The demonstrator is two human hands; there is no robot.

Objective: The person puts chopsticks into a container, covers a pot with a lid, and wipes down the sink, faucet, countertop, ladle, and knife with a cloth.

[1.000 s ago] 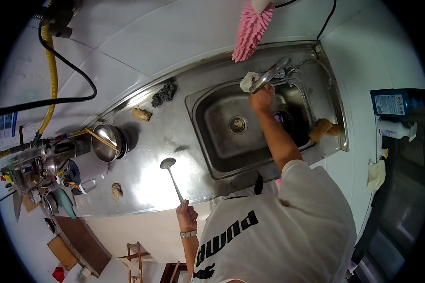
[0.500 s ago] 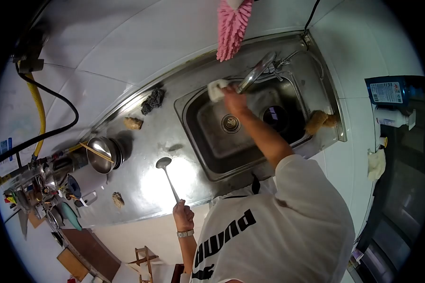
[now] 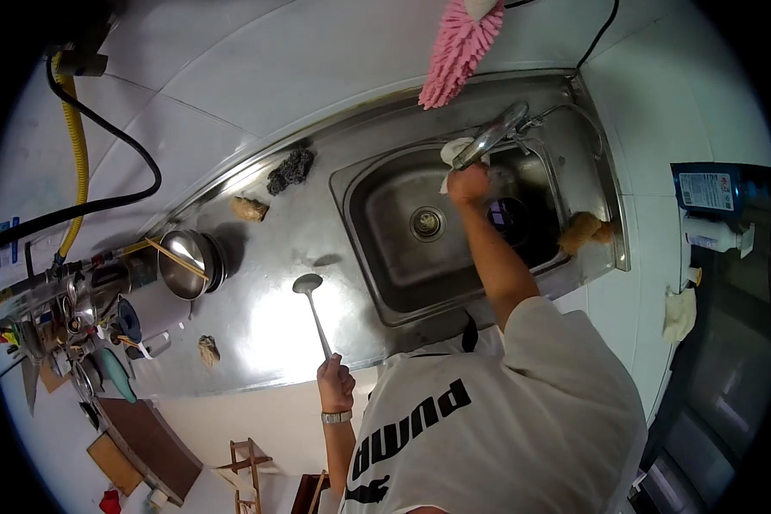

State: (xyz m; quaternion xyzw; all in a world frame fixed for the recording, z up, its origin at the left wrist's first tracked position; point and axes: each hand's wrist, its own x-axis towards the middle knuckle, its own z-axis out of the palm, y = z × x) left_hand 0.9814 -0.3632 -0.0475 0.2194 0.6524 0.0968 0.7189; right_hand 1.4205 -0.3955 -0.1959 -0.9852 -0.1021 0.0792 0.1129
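Observation:
My left hand (image 3: pixel 336 381), with a watch at its wrist, is closed around the handle end of a metal ladle (image 3: pixel 307 283). The ladle's bowl hangs over the steel counter, pointing away from me. Over the sink (image 3: pixel 385 257), my right hand (image 3: pixel 469 184) grips a whitish cloth (image 3: pixel 456 152) right at the faucet (image 3: pixel 495 134). The spout covers part of the cloth, and whether they touch I cannot tell. A dark round object (image 3: pixel 507 218) lies in the right part of the sink.
Stacked metal bowls (image 3: pixel 182 265) with chopsticks stand at the left beside utensils. A dark scouring pad (image 3: pixel 290 171) and a tan sponge (image 3: pixel 249 208) lie along the back. A brown scrubber (image 3: pixel 581 231) sits right of the sink; a pink duster (image 3: pixel 461 56) hangs above.
My right hand has carried the cloth rightward from the sink's back-left rim to the faucet spout. My left hand still holds the ladle in much the same place. The view has shifted slightly.

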